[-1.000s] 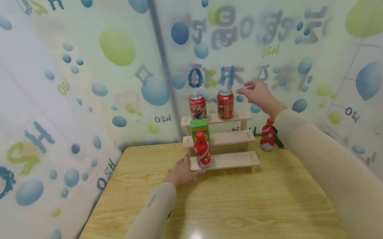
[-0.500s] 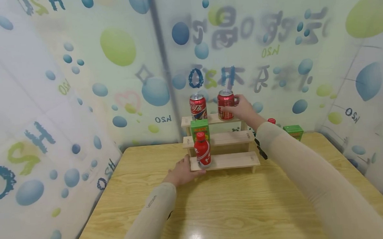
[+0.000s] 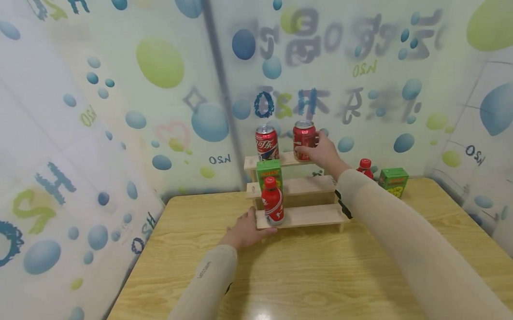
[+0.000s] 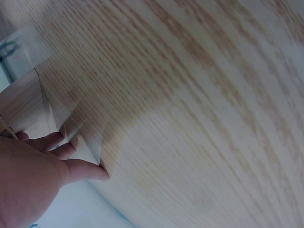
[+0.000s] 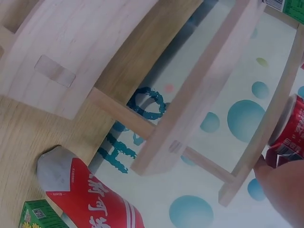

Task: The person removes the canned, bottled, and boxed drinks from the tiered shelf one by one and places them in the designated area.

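Observation:
A three-step wooden shelf rack (image 3: 307, 215) stands at the back of the table. My right hand (image 3: 323, 151) grips a red cola can (image 3: 304, 139) at the right of the top step, thumb in front; the right wrist view shows only part of that can (image 5: 290, 126). A second red can (image 3: 266, 141) is at the top left. Below it, a green drink carton (image 3: 268, 170) sits on the middle step, partly behind a red cola bottle (image 3: 273, 202) on the bottom step. My left hand (image 3: 243, 231) holds the bottom step's left end, thumb along the front.
Right of the rack, another red cola bottle (image 3: 364, 166), mostly hidden by my sleeve, stands beside a second green carton (image 3: 393, 182). A patterned curtain (image 3: 172, 135) hangs close behind the wooden table (image 3: 297, 278).
My right hand has come down and left from beside the top step and taken hold of the right can. The right-hand green carton has come into view. My left hand stays put.

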Motion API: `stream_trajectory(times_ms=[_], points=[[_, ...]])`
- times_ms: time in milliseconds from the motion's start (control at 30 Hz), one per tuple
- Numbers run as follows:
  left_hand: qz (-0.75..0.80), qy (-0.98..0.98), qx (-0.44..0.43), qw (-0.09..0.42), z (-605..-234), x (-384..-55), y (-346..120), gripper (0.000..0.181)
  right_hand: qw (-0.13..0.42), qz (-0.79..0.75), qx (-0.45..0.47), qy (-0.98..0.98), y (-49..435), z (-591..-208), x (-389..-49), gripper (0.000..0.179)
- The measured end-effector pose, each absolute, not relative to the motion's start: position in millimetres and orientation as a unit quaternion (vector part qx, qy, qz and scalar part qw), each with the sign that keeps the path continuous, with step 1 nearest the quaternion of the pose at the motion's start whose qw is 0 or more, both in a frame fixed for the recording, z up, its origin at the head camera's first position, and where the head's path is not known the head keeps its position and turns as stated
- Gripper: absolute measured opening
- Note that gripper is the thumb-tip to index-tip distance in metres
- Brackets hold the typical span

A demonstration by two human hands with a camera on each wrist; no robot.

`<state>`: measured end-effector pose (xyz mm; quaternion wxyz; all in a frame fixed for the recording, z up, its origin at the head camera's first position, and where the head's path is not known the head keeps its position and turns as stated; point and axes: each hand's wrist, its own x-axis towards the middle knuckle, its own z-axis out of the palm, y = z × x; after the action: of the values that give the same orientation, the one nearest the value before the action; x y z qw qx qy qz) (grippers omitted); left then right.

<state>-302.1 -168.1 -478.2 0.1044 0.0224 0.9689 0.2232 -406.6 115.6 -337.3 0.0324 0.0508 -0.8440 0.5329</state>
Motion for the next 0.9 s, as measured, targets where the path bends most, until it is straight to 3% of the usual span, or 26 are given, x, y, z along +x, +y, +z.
stream_trajectory(times_ms=[367,900], points=[[0.224,0.969,0.031,0.102,-482.7,-302.6,-166.0,0.130,0.064,0.532,0.060,-0.842,128.3,-338.9,-402.8,0.083],[0.221,0.969,0.020,0.104,-478.7,-301.1,-167.4,0.127,0.094,0.512,0.030,-0.853,180.3,-319.3,-394.4,0.095]])
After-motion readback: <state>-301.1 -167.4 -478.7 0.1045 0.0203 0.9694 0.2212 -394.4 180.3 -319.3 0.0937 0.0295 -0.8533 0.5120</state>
